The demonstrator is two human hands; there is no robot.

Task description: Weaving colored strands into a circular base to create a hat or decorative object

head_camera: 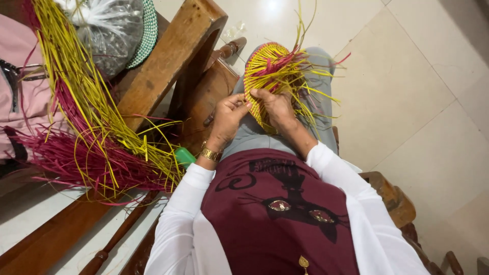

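Observation:
A half-woven round basket piece (269, 66) of yellow and red-pink strips stands on edge on my lap, with loose strip ends (310, 81) fanning out to the right. My left hand (227, 118) pinches its near left rim with fingers closed on the weave. My right hand (275, 108) grips the lower edge from the other side. A gold bracelet sits on my left wrist. White sleeves and a maroon top fill the lower middle of the view.
A big bundle of loose yellow and magenta strips (91, 137) hangs over a wooden chair arm (168, 56) at left. A clear plastic bag (109, 30), a pink bag (25, 97) and a small green object (184, 156) lie nearby. Pale floor tiles (423, 117) spread right.

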